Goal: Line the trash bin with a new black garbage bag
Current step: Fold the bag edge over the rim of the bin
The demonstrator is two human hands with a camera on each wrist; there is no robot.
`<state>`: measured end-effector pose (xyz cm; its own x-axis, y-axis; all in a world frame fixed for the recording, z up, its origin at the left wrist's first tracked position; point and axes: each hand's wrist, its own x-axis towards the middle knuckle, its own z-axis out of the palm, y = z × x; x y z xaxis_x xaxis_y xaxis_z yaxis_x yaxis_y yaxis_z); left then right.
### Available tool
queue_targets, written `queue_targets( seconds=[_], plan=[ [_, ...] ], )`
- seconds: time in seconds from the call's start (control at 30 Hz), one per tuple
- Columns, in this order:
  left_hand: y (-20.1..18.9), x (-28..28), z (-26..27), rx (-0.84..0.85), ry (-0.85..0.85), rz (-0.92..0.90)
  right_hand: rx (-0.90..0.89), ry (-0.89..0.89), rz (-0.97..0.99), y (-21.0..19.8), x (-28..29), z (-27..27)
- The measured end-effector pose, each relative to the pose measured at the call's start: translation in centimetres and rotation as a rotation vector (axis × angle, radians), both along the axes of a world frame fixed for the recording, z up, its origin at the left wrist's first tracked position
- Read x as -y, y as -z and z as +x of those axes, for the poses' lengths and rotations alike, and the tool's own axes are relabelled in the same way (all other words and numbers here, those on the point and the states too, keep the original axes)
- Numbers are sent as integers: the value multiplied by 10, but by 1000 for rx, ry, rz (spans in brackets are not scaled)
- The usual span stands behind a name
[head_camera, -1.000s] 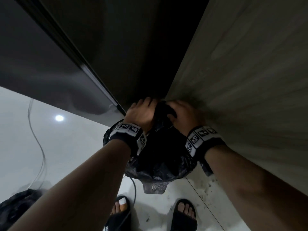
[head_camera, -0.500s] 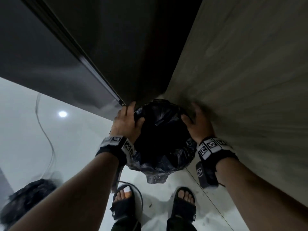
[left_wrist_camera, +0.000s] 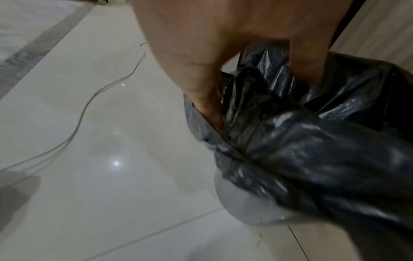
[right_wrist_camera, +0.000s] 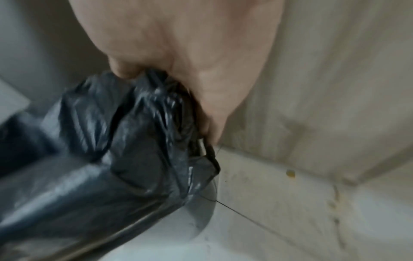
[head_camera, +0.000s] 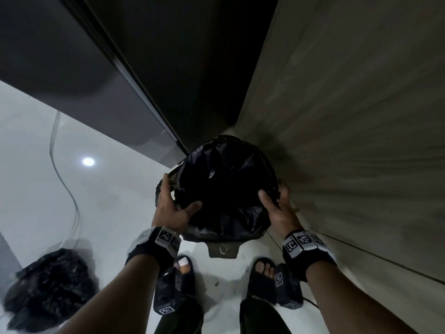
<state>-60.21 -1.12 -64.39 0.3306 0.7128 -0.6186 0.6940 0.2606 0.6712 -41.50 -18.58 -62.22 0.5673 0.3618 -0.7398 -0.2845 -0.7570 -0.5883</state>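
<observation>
Black garbage bag (head_camera: 226, 189) edge gripped by both hands, bin (head_camera: 222, 249) against wall (head_camera: 349, 141).

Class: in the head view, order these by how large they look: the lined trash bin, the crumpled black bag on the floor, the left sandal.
1. Trash bin
2. Crumpled black bag, close behind and nearer the camera, so unsure
3. Left sandal

crinkled glossy black garbage bag (head_camera: 224, 189) open inside the pale round trash bin (left_wrist_camera: 241, 203), edge folded over its rim
</observation>
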Motion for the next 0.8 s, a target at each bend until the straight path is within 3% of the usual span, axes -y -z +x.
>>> queue_targets(
  seconds=[0.13, 0.2, 0.27, 0.3, 0.37, 0.43, 0.6, 0.8],
  plan=[
    [-18, 33, -15, -103, -73, 256, -195, 514, 88, 15, 22, -3],
    [-23, 49, -22, -166, -164, 255, -262, 573, -9, 21, 32, -13],
    [-13, 62, -29, -273, -269, 140, -366, 553, -105, 23, 37, -27],
    [-7, 66, -30, -290, -347, -7, -456, 577, -105, 21, 36, -36],
    [0, 72, -26, -156, -529, -395, -583, 666, -30, 15, 30, -50],
    [-4, 72, -17, 3, -615, -573, -556, 731, 39, 18, 27, -59],
    [2, 55, -14, 68, -534, -563, -382, 684, 65, 33, 31, -66],
    [38, 48, -15, -154, -345, -457, -276, 547, 10, 72, 30, -62]
  ],
)
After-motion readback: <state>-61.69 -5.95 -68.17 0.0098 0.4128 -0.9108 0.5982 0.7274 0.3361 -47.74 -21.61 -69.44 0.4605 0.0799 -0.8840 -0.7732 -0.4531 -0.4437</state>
